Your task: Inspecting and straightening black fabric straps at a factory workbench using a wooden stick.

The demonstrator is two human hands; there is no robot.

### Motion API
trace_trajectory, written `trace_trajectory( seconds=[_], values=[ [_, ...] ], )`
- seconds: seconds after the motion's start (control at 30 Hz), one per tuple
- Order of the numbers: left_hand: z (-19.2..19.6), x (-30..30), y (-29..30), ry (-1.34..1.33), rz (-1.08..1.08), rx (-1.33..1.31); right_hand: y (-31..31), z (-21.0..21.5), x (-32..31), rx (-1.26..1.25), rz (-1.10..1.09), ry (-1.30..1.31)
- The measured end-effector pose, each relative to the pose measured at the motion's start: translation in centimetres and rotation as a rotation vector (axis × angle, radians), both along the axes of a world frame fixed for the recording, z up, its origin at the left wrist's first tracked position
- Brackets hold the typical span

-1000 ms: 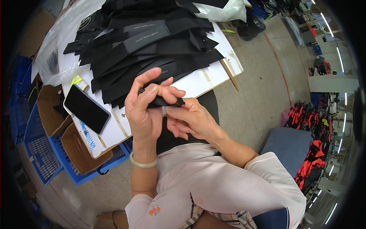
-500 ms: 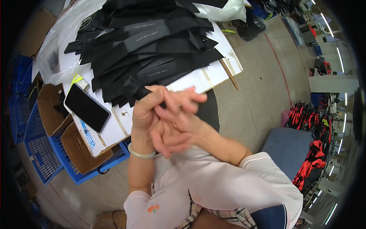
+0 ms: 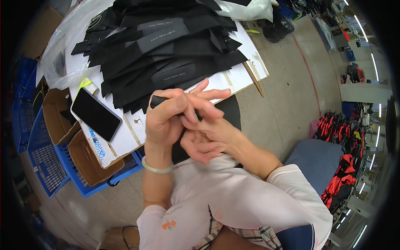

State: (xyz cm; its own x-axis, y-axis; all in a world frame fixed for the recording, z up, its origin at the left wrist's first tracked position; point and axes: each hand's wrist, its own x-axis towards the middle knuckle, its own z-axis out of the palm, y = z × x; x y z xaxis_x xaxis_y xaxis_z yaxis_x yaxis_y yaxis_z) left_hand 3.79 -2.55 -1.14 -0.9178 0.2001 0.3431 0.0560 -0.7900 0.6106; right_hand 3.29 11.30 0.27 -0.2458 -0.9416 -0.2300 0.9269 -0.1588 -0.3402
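Observation:
My left hand [image 3: 163,118], a pale bangle on its wrist, is closed on a small black piece [image 3: 157,101] whose end shows by the thumb. What kind of thing it is cannot be made out. My right hand [image 3: 210,137] meets the left with its fingers bent and pressed together in front of me; whatever they grip is hidden. Some fingers stick out over the table's edge. Just beyond both hands, a pile of black fabric strips [image 3: 125,58] with dark grey printed patches [image 3: 174,74] lies on the white table [image 3: 129,127].
Left of the pile lie a phone [image 3: 96,114] and clear plastic wrap [image 3: 62,62]. Cardboard boxes [image 3: 89,162] sit in a blue crate [image 3: 89,189] below the table's left edge. A wooden stick [image 3: 254,79] pokes past the right edge. Red and black garments [image 3: 333,133] are heaped at right.
The black piece has drawn in from over the pile to beside the left thumb. My hands have shifted slightly right, and their fingers are less blurred.

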Motion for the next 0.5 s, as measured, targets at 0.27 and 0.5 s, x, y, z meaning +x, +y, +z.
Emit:
trace_trajectory(
  seconds=[0.27,0.5],
  values=[
    [1.9,0.5,0.4,-0.462,0.280,0.251,-1.0,1.3,-1.2,0.459,-0.030,0.644],
    [1.8,0.5,0.6,-0.513,0.098,0.219,-0.5,-0.7,-0.4,0.741,-0.358,1.771]
  ],
)
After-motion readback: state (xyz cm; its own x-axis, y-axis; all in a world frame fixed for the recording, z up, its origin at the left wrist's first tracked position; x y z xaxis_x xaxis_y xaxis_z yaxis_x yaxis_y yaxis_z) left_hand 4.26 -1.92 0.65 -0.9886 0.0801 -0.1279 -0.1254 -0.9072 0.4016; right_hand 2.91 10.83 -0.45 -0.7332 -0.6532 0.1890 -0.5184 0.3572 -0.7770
